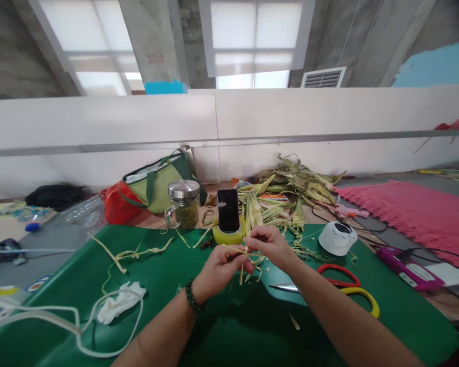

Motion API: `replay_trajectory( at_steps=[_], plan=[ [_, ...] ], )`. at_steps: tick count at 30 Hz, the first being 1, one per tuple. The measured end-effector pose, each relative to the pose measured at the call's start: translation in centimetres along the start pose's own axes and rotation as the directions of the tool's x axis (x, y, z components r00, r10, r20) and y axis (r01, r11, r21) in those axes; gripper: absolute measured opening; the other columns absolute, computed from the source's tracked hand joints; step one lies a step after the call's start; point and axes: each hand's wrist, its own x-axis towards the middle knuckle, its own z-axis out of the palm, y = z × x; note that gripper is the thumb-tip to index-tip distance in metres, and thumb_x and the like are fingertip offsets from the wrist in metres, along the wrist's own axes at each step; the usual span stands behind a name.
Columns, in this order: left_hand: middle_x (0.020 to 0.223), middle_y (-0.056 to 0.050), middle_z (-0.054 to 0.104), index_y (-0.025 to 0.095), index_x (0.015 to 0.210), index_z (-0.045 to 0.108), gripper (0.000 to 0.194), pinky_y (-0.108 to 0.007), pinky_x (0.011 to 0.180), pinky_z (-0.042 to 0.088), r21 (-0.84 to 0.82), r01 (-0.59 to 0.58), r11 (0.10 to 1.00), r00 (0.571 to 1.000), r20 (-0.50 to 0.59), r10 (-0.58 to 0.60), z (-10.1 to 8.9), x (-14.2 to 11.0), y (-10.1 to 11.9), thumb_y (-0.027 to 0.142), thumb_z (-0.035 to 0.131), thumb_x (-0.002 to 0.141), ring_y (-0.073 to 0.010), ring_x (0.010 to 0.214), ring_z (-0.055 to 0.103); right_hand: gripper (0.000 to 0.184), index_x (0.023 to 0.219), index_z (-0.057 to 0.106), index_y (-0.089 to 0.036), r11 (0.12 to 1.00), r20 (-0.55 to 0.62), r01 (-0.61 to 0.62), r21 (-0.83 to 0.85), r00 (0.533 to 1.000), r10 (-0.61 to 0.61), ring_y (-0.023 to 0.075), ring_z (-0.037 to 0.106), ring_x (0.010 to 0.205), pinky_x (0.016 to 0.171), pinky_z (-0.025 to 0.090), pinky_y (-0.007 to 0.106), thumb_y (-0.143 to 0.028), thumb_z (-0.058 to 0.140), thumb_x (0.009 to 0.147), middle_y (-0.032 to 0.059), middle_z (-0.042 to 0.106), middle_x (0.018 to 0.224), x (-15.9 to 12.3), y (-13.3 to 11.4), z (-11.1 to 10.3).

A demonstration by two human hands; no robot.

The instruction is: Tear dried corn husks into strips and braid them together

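Both of my hands meet over the middle of a green mat, pinching pale yellow corn husk strips (241, 275) that cross each other. My left hand (222, 267) is closed on the strips from the left, with a beaded bracelet (194, 295) round its wrist. From the right, my right hand (271, 245) holds a strip between thumb and fingertips. The ends of the strips stick out around my fingers; the crossing itself is partly hidden. Beneath my right forearm lie scissors (357, 300) with one red and one yellow handle.
Behind my hands a phone (228, 210) leans upright at a yellow tape roll (229, 237). A lidded glass jar (184, 206) stands left of it, a husk pile (306, 178) right. A white device (337, 238), a crumpled tissue (122, 302) and a white cable (76, 326) lie on the green mat (156, 275).
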Motion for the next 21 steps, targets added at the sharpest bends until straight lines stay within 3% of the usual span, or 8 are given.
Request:
replay_trajectory(
  at_steps=[5, 9, 13, 16, 21],
  plan=[
    [0.063, -0.006, 0.068, 0.012, 0.071, 0.069, 0.043, -0.024, 0.052, 0.048, -0.238, 0.156, 0.959, 0.979, -0.094, -0.183, 0.2, 0.6, -0.6, 0.055, 0.066, 0.067, -0.0173, 0.059, 0.064, 0.022, 0.07, 0.061, -0.017, 0.961, -0.024, 0.132, -0.244, 0.99, -0.142, 0.0109, 0.052, 0.059, 0.053, 0.04, 0.022, -0.036, 0.059, 0.079, 0.0001, 0.058, 0.064, -0.4, -0.4, 0.2],
    [0.06, -0.003, 0.067, 0.012, 0.084, 0.07, 0.045, -0.027, 0.06, 0.052, -0.359, 0.153, 0.921, 0.958, -0.176, -0.228, -0.2, 0.8, -0.5, 0.049, 0.075, 0.059, -0.0156, 0.057, 0.064, 0.032, 0.06, 0.055, -0.016, 0.875, 0.074, 0.092, -0.475, 0.995, -0.064, 0.0089, 0.043, 0.051, 0.047, 0.031, 0.021, -0.035, 0.05, 0.085, -0.0022, 0.05, 0.053, -0.5, -0.6, 0.1],
    [0.063, -0.004, 0.069, 0.012, 0.101, 0.067, 0.056, -0.026, 0.062, 0.051, -0.399, 0.198, 0.895, 0.953, -0.136, -0.271, -0.5, 0.8, -0.5, 0.048, 0.076, 0.059, -0.0158, 0.061, 0.065, 0.024, 0.061, 0.054, -0.016, 0.83, 0.085, 0.135, -0.542, 0.991, -0.106, 0.0089, 0.043, 0.052, 0.048, 0.031, 0.02, -0.024, 0.051, 0.084, -0.0026, 0.05, 0.055, -0.6, -0.6, 0.1],
    [0.073, -0.008, 0.072, 0.011, 0.092, 0.07, 0.05, -0.023, 0.06, 0.05, -0.379, 0.228, 0.897, 0.953, -0.103, -0.285, -0.5, 0.9, -0.7, 0.05, 0.074, 0.061, -0.0178, 0.069, 0.067, 0.019, 0.067, 0.057, -0.017, 0.774, 0.11, 0.191, -0.604, 0.982, -0.156, 0.0098, 0.046, 0.054, 0.051, 0.033, 0.02, -0.022, 0.05, 0.085, -0.0013, 0.055, 0.06, -0.8, -0.7, 0.3],
    [0.068, -0.007, 0.072, 0.012, 0.071, 0.069, 0.037, -0.024, 0.06, 0.05, -0.352, 0.198, 0.915, 0.946, -0.178, -0.273, -0.5, 0.9, -0.8, 0.048, 0.075, 0.06, -0.0179, 0.065, 0.067, 0.019, 0.072, 0.058, -0.017, 0.703, 0.201, 0.285, -0.651, 0.958, -0.202, 0.0114, 0.052, 0.059, 0.056, 0.035, 0.021, -0.019, 0.046, 0.088, 0.0009, 0.06, 0.065, -1.4, -1.0, 0.5]
  ],
)
